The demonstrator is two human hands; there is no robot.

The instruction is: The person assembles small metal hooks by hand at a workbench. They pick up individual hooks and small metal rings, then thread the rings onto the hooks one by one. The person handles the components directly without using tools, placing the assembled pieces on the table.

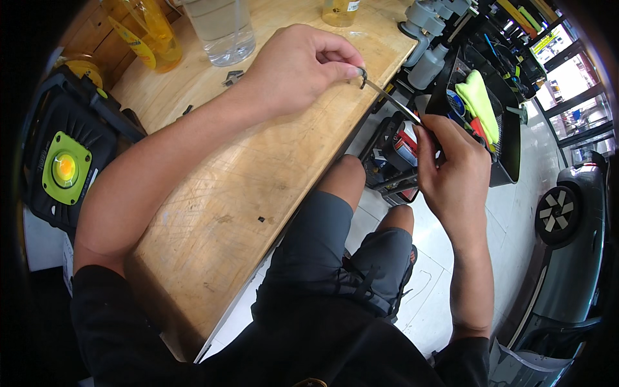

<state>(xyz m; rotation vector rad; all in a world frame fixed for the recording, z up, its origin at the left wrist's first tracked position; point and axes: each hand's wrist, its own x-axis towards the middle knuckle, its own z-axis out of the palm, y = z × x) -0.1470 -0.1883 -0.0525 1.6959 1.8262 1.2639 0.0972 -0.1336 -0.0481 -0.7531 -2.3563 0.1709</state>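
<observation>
My left hand (pixel 302 64) rests over the far edge of a wooden workbench (pixel 225 206) and pinches the hooked end of a thin metal rod (pixel 390 98). The rod runs down to the right, off the bench edge, to my right hand (pixel 454 164), which grips its other end together with a small dark part. That part is mostly hidden by my fingers. Both forearms come up from the lower edge, and my knees in grey shorts (pixel 335 251) sit below the bench edge.
A clear plastic bottle (pixel 222 29), yellow bottles (pixel 145 32) and small metal bits (pixel 232 77) stand at the bench's far end. A black-and-green work lamp (pixel 64 168) is at left. A black tool cart with a yellow-green cloth (pixel 480 100) stands right; a car wheel (pixel 558 213) farther right.
</observation>
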